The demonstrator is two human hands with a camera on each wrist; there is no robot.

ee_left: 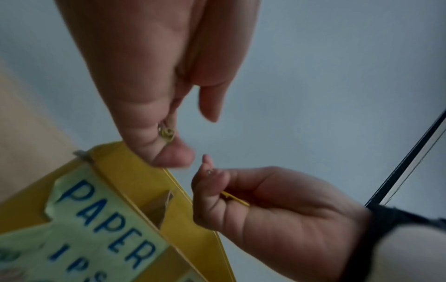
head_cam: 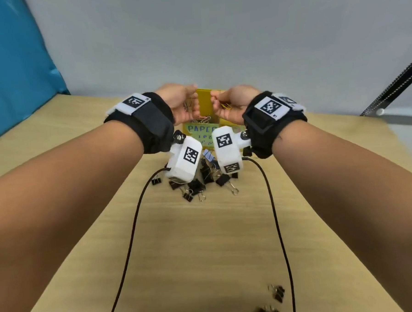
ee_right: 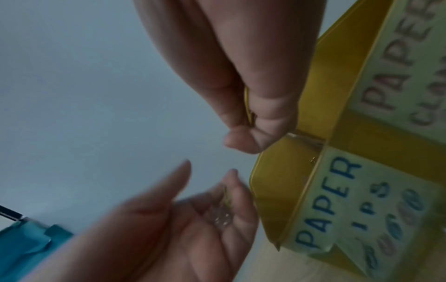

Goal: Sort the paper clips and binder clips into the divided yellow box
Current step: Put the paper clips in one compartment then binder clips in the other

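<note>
The divided yellow box (head_cam: 204, 96) stands at the table's far side, and its green label (ee_left: 103, 223) reads "PAPER CLIPS". Several paper clips (head_cam: 202, 119) lie in the left compartment. Both hands hover over the box. My left hand (head_cam: 190, 94) is cupped, its fingers curled round a few paper clips (ee_right: 220, 216). My right hand (head_cam: 217, 97) pinches a yellow paper clip (ee_left: 236, 198) between thumb and fingers. A pile of black binder clips (head_cam: 198, 183) lies on the table in front of the box, partly hidden by the wrist cameras.
More binder clips (head_cam: 277, 293) lie near the table's front right. Two black cables (head_cam: 132, 231) trail from the wrists across the wooden table (head_cam: 205, 246). A blue cloth (head_cam: 12, 70) hangs at the left, and a black rail (head_cam: 392, 86) slants at the right.
</note>
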